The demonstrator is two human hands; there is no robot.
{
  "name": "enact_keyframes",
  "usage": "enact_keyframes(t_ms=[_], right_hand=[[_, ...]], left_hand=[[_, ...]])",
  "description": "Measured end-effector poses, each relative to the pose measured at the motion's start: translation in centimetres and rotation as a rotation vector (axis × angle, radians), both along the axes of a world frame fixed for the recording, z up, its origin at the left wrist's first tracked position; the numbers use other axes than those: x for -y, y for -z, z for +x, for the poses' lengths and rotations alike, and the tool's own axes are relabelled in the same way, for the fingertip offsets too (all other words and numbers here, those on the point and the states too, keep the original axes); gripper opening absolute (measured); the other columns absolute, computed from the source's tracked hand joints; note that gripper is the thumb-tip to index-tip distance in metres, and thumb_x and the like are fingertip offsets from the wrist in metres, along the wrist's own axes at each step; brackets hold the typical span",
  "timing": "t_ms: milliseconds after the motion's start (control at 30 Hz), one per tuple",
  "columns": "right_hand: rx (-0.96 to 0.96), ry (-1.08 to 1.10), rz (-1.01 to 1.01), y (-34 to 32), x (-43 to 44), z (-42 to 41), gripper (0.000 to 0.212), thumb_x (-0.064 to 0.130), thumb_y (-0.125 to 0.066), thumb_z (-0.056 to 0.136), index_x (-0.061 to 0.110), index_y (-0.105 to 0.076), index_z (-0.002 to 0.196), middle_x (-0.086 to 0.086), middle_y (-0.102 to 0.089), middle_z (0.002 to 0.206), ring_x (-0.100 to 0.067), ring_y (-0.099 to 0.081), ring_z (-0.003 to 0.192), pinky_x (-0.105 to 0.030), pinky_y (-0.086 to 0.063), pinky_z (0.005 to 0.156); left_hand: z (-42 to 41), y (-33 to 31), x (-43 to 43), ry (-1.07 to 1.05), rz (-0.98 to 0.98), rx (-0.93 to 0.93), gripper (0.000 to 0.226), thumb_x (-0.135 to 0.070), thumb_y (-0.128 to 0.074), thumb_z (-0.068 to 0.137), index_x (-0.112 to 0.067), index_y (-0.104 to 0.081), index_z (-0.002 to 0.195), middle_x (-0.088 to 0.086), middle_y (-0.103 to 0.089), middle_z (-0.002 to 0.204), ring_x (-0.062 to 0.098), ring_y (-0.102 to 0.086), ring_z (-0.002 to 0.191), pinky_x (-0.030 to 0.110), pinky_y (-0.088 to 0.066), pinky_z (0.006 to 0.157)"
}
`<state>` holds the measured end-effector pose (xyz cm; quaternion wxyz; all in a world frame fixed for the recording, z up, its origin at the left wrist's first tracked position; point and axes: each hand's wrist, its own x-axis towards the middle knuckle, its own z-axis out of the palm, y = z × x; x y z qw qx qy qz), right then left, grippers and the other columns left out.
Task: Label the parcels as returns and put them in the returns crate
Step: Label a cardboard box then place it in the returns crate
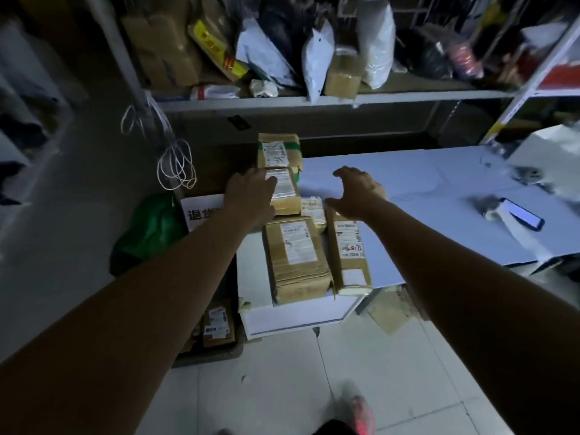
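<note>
Several brown cardboard parcels with white shipping labels lie at the left end of the white table (408,177). My left hand (249,196) rests on the second parcel from the back (287,196), fingers spread over its label. My right hand (356,191) hovers open above the table, its thumb near the top of a narrow parcel (350,252). A wide parcel (296,259) lies in front, a small one (312,208) sits between them, and a green-taped parcel (277,150) stands furthest back. A dark crate (216,356) on the floor holds labelled parcels (218,323).
A white sign with black characters (201,211) sits left of the table above the crate. A green bag (150,227) lies on the floor. A phone (522,213) rests on the table at right. Shelves (314,98) behind hold bags and boxes.
</note>
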<state>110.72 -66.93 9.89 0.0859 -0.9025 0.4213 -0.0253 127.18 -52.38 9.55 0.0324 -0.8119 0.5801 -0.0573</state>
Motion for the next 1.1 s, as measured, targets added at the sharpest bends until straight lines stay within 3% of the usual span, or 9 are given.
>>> enact_keyframes(t_ms=[133, 233, 300, 433, 533, 633, 733, 900, 1100], right_hand=[[-0.017, -0.036, 0.039, 1.7, 6.1, -4.1, 0.074, 0.048, -0.067, 0.088, 0.025, -0.034, 0.150, -0.002, -0.038, 0.155, -0.027, -0.038, 0.141, -0.045, -0.038, 0.108], [-0.019, -0.083, 0.112, 3.8, 10.3, -6.3, 0.073, 0.048, -0.067, 0.088, 0.023, -0.036, 0.150, -0.003, -0.040, 0.154, -0.027, -0.039, 0.140, -0.044, -0.037, 0.110], [-0.014, -0.111, 0.162, 5.6, 12.7, -7.3, 0.073, 0.047, -0.068, 0.088, 0.023, -0.037, 0.149, -0.004, -0.041, 0.153, -0.027, -0.039, 0.140, -0.043, -0.037, 0.110], [-0.043, -0.181, 0.264, 9.6, 16.1, -7.6, 0.070, 0.043, -0.069, 0.088, 0.021, -0.040, 0.148, -0.005, -0.044, 0.150, -0.027, -0.040, 0.138, -0.040, -0.039, 0.107], [-0.083, -0.229, 0.325, 12.8, 17.3, -6.5, 0.067, 0.043, -0.070, 0.086, 0.021, -0.044, 0.144, -0.008, -0.049, 0.145, -0.029, -0.045, 0.134, -0.039, -0.041, 0.103], [-0.109, -0.249, 0.384, 15.6, 18.2, -4.6, 0.074, 0.044, -0.070, 0.087, 0.021, -0.037, 0.150, -0.007, -0.042, 0.152, -0.029, -0.039, 0.139, -0.040, -0.037, 0.109], [-0.138, -0.261, 0.380, 17.9, 19.0, -3.0, 0.082, 0.046, -0.070, 0.086, 0.020, -0.031, 0.153, -0.007, -0.035, 0.156, -0.030, -0.033, 0.142, -0.044, -0.034, 0.113], [-0.176, -0.284, 0.365, 19.8, 20.4, -1.4, 0.095, 0.053, -0.074, 0.080, 0.021, -0.025, 0.155, -0.008, -0.029, 0.156, -0.035, -0.025, 0.142, -0.056, -0.033, 0.108], [-0.173, -0.200, 0.466, 19.0, 23.0, -1.3, 0.096, 0.051, -0.080, 0.075, 0.014, -0.034, 0.151, -0.014, -0.032, 0.144, -0.042, -0.031, 0.136, -0.050, -0.038, 0.107]], left_hand=[[-5.1, 2.8, 5.3, -0.011, 0.045, 0.042, 0.052, -0.041, -0.058, 0.093, -0.017, -0.044, 0.137, 0.011, -0.049, 0.136, 0.029, -0.049, 0.124, 0.043, -0.043, 0.094], [-9.3, 5.6, 8.4, -0.027, 0.059, 0.045, 0.043, -0.036, -0.058, 0.093, -0.014, -0.051, 0.130, 0.010, -0.055, 0.125, 0.029, -0.057, 0.112, 0.039, -0.047, 0.081], [-11.8, 7.8, 10.1, -0.040, 0.051, -0.041, 0.048, -0.045, -0.063, 0.085, -0.015, -0.054, 0.122, 0.007, -0.058, 0.119, 0.026, -0.058, 0.106, 0.035, -0.049, 0.079], [-15.3, 12.6, 11.1, -0.112, 0.038, -0.247, 0.068, -0.060, -0.069, 0.070, -0.016, -0.054, 0.120, 0.007, -0.056, 0.118, 0.028, -0.054, 0.111, 0.041, -0.048, 0.090], [-17.3, 15.2, 11.0, -0.121, 0.082, -0.328, 0.098, -0.070, -0.074, 0.060, -0.019, -0.042, 0.137, 0.010, -0.052, 0.128, 0.029, -0.051, 0.115, 0.041, -0.049, 0.091], [-17.8, 17.3, 11.4, -0.125, 0.167, -0.296, 0.130, -0.085, -0.069, 0.048, -0.017, -0.027, 0.151, 0.013, -0.047, 0.137, 0.031, -0.046, 0.124, 0.042, -0.042, 0.102], [-17.8, 19.4, 12.0, -0.108, 0.321, -0.205, 0.153, -0.094, -0.064, 0.038, -0.008, -0.017, 0.155, 0.019, -0.048, 0.138, 0.035, -0.045, 0.127, 0.047, -0.023, 0.119], [-17.4, 22.3, 12.9, -0.089, 0.164, -0.134, 0.116, -0.048, -0.088, 0.058, -0.002, -0.034, 0.150, 0.016, -0.069, 0.098, 0.033, -0.065, 0.095, 0.047, -0.034, 0.115], [-17.4, 20.0, 14.2, -0.063, 0.259, -0.233, 0.129, -0.053, -0.085, 0.058, -0.007, -0.014, 0.156, 0.014, -0.061, 0.116, 0.031, -0.055, 0.109, 0.047, -0.034, 0.111]])
